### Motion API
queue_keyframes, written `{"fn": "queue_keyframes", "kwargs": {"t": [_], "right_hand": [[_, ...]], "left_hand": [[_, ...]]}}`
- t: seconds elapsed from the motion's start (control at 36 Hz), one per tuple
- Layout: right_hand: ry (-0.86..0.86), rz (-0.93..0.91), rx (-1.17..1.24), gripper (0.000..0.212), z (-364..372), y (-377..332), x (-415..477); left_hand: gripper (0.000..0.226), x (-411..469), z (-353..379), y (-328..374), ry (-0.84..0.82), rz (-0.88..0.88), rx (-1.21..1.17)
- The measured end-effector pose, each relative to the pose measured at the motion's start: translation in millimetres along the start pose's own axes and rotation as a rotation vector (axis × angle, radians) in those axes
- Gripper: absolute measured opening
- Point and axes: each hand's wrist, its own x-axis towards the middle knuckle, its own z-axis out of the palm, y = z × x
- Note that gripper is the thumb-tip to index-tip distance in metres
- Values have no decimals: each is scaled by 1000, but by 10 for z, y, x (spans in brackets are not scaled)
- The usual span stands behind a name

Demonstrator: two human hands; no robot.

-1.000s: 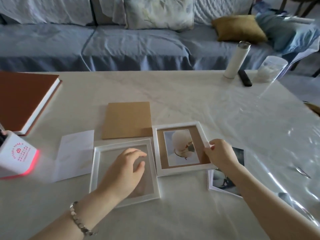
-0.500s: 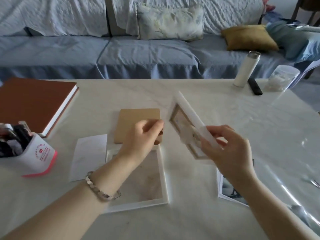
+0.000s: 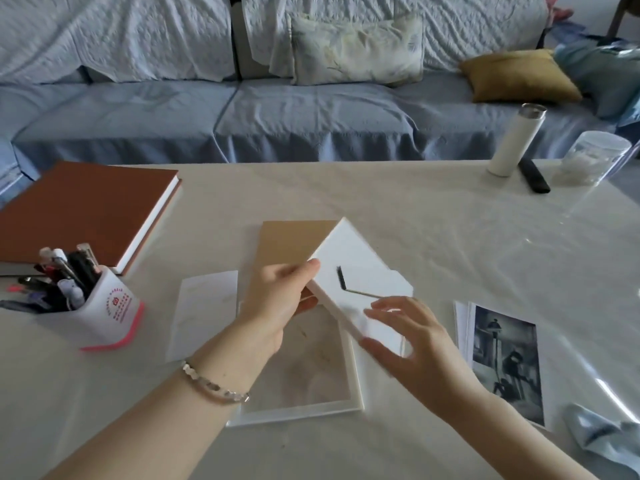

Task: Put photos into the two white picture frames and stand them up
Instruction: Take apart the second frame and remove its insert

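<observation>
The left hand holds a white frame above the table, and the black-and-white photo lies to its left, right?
No: the head view shows the black-and-white photo lying to the right of the white frame; the left hand does hold it up.

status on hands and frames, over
Left hand pinches the lifted white picture frame, back side up; right hand open, fingers touching its lower corner. Second frame flat on table underneath, no photo in it. Nothing in the way.
</observation>
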Motion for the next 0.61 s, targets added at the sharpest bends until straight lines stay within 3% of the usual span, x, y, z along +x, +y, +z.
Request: {"fn": "queue_keyframes", "kwargs": {"t": [0.14,0.28,0.42,0.61], "right_hand": [[25,123,82,43,-93,-33,185],[-49,154,58,54,-43,6,234],[23,137,14,54,23,78,223],[73,12,-31,41,23,182,301]], "left_hand": [[30,-117,105,-10,-96,259,123],[57,-158,137,46,-171,334,94],[33,-165,124,63,-232,270,60],[26,-136,150,-23,-233,165,-95]]}}
